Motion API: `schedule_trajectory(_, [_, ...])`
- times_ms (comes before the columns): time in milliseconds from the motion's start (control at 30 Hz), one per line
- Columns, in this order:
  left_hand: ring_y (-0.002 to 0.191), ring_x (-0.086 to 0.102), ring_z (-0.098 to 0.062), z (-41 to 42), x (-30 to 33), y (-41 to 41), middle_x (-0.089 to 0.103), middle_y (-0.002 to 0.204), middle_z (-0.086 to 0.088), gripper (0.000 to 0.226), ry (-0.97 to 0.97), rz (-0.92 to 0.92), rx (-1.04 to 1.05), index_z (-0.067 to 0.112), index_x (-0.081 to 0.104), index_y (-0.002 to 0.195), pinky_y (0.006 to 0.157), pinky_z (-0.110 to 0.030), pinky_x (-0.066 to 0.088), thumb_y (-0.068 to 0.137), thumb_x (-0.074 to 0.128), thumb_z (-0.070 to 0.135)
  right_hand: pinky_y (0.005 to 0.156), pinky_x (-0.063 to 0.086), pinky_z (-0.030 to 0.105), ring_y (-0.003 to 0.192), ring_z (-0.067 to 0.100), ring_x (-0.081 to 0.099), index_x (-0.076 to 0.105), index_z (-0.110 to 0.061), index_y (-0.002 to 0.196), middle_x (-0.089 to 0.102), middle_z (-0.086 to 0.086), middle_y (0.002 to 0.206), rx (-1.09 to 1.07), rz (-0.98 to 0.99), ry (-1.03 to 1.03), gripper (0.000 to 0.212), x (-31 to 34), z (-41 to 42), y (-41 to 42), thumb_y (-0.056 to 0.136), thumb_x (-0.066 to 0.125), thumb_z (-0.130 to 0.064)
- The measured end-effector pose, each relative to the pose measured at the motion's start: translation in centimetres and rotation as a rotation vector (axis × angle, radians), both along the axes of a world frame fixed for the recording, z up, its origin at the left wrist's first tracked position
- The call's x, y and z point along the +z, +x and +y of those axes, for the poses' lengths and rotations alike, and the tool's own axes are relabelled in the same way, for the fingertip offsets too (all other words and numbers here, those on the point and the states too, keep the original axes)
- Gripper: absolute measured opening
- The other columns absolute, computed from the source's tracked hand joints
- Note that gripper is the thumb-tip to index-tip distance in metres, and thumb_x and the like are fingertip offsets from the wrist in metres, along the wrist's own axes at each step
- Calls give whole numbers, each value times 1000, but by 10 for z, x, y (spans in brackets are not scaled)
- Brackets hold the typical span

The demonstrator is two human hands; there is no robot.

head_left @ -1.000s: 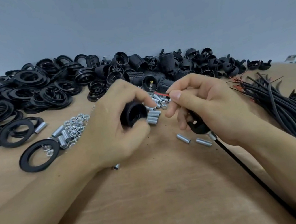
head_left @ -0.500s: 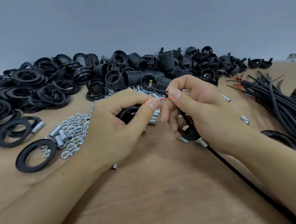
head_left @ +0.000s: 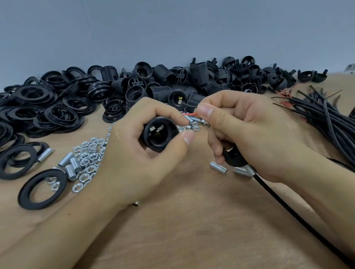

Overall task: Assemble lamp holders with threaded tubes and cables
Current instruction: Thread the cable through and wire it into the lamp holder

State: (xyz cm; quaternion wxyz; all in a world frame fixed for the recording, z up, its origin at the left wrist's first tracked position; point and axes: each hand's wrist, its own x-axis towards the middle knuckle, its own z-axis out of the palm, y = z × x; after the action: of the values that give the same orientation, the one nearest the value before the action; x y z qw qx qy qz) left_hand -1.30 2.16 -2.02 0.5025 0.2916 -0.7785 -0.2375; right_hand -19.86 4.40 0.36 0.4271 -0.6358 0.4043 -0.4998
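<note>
I work on the wooden table (head_left: 187, 236), and everything else I place from the lamp holder (head_left: 160, 134) in my left hand (head_left: 134, 161). Beyond it the pile of black holder bodies and rings (head_left: 119, 90) runs along the wall; well to its right lies the bundle of black cables (head_left: 343, 123); to its left the loose nuts and short tubes (head_left: 83, 160) lie spread out, near enough to reach.

My left fingers and thumb are curled round the holder, its open mouth turned toward me, I judge so that I can watch the terminals inside. My right hand (head_left: 254, 132) pinches the red wire (head_left: 189, 114) between thumb and forefinger just beside the holder, while its lower fingers clamp a black cap with a threaded tube (head_left: 249, 168) and the cable (head_left: 300, 219) running out below.

I cannot see the holder's back or where the wire goes in; the bared wire tip is too small to make out.
</note>
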Motion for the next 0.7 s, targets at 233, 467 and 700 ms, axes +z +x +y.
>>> schedule_trajectory(233, [97, 70, -25, 1, 0, -1, 65, 101, -17, 39, 219, 200, -74, 13, 56, 122, 88, -47, 58, 86, 70, 17, 42, 46, 30, 45, 21, 48, 54, -9, 89, 42, -2, 46, -26, -138, 43, 15, -1, -2, 1, 100, 50, -19])
schedule_trajectory(467, [82, 68, -16, -5, 10, -4, 73, 93, -7, 30, 747, 643, -233, 14, 78, 88, 70, -24, 56, 71, 77, 39, 43, 45, 28, 43, 22, 49, 58, -11, 87, 46, -6, 42, -66, -108, -9, 13, -2, -3, 0, 98, 56, -19])
schedule_trajectory(700, [69, 68, -16, -1, 12, -9, 66, 81, -8, 41, 965, 650, -271, 8, 72, 91, 61, -20, 56, 77, 70, 47, 43, 44, 22, 38, 16, 49, 69, -16, 83, 56, 7, 47, -50, -66, -102, 6, 0, 2, 3, 89, 68, -15])
